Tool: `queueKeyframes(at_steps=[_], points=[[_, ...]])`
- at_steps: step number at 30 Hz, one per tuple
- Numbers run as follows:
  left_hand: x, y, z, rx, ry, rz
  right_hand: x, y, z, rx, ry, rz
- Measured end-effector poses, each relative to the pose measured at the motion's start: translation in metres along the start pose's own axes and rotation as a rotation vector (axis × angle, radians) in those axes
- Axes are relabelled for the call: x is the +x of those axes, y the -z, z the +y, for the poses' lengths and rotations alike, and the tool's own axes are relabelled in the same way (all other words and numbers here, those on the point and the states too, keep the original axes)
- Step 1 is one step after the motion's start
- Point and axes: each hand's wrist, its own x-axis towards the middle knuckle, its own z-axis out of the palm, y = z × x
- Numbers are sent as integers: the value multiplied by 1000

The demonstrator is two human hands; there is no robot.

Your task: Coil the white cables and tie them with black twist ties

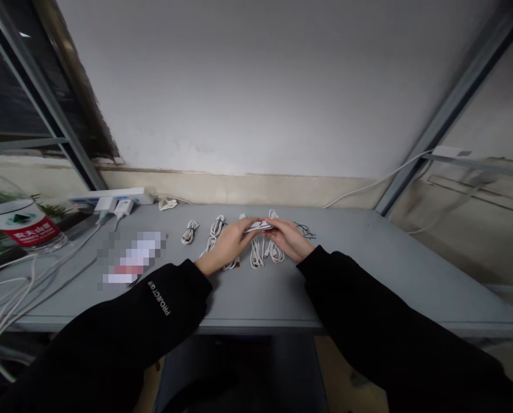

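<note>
Between my two hands is a folded bundle of white cable, held above the grey table. My left hand grips its left end with the fingers closed around it. The other end is in the closed fingers of my right hand. Coiled white cables lie on the table below and around my hands, some partly hidden by them. One tied coil sits apart on the left. Several thin black ties are scattered just right of my right hand.
A white power strip with plugs stands at the back left, its cords running over the table's left side. A blurred-out flat object lies left of my hands. Far left is a cut-down plastic bottle by green leaves.
</note>
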Motion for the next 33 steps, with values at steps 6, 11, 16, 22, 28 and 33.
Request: queueKeyframes(at_steps=[6, 11, 16, 22, 28, 33], points=[[2, 0, 0, -186, 0, 17, 2, 2, -4, -8, 12, -39], [2, 3, 6, -394, 68, 15, 3, 5, -8, 7, 24, -104], [2, 6, 9, -524, 207, 42, 1, 8, -12, -15, 27, -201], [7, 5, 7, -803, 356, 24, 2, 12, -12, 12, -21, -202], [8, 2, 7, -843, 385, 21, 4, 12, -1, -134, 11, -109], [6, 4, 13, -797, 338, 30, 2, 7, 1, -242, 130, -20]])
